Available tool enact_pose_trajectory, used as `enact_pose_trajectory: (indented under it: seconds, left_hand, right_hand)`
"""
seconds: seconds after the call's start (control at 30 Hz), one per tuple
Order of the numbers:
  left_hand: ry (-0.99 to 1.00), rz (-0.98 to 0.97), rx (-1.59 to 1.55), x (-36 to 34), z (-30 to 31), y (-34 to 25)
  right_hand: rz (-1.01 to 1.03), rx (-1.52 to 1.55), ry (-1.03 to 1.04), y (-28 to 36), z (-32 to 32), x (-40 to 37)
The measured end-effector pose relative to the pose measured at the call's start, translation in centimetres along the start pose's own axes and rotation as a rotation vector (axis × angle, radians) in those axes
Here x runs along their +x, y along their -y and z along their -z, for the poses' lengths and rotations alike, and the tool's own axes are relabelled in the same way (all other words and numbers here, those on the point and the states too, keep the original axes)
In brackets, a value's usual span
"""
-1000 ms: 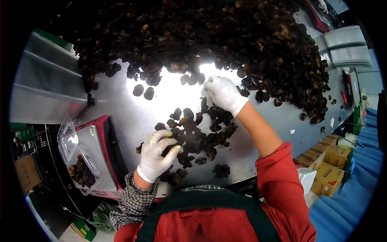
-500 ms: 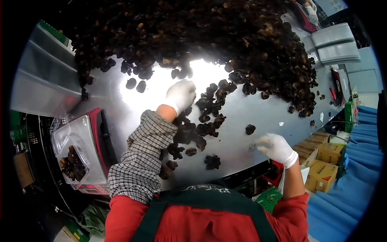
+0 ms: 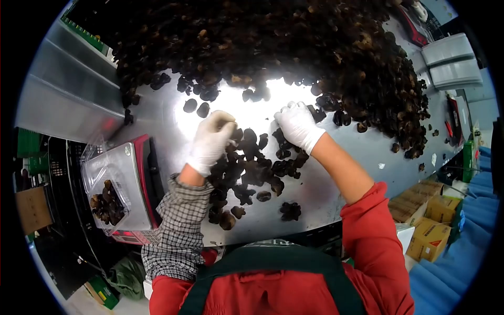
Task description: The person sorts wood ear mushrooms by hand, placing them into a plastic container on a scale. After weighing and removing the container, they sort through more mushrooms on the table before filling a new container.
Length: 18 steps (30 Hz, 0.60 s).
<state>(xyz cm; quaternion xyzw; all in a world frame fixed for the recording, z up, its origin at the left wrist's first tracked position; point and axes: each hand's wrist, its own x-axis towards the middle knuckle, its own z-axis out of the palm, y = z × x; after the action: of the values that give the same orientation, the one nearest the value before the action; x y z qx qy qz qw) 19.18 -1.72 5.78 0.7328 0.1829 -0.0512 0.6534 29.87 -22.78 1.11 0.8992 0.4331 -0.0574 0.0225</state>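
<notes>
My left hand (image 3: 212, 140), in a white glove, is above the left edge of a loose group of dark, wrinkled pieces (image 3: 252, 165), its fingers curled together; whether it holds a piece is hidden. My right hand (image 3: 298, 125), also gloved, has its fingers bent down at the upper right of this group, by some dark pieces; what is under the fingertips is hidden. A large heap of the same pieces (image 3: 273, 47) covers the far part of the metal table (image 3: 325, 178). One dark piece (image 3: 290, 211) lies apart near the front edge.
At the left, a clear plastic box (image 3: 108, 202) with dark pieces sits on a red-edged scale (image 3: 144, 184). A metal bin wall (image 3: 68, 105) stands behind it. Stacked clear trays (image 3: 449, 55) are at the far right, with cardboard boxes (image 3: 428, 236) below and a co-worker's gloved hand (image 3: 419, 10) beyond.
My right hand has moved from the near right up and left to the group of pieces. My left hand has drawn back a little to the group's left side. The view has shifted slightly.
</notes>
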Motion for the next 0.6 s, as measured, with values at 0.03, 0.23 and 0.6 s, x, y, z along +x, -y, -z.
enact_pose_trajectory:
  seconds: [0.03, 0.23, 0.6]
  left_hand:
    - [0.018, -0.123, 0.065, 1.0, -1.1, 1.1]
    - [0.133, -0.313, 0.900, 6.5, -6.4, 2.3]
    - [0.245, -0.292, 1.144, 8.2, -8.2, 0.6]
  right_hand:
    - [-0.011, -0.021, 0.018, 0.2, 0.5, 0.0]
    - [-0.123, -0.002, 0.033, 0.5, 0.7, -0.4]
    - [-0.180, 0.556, -0.398, -1.2, 4.2, -6.2]
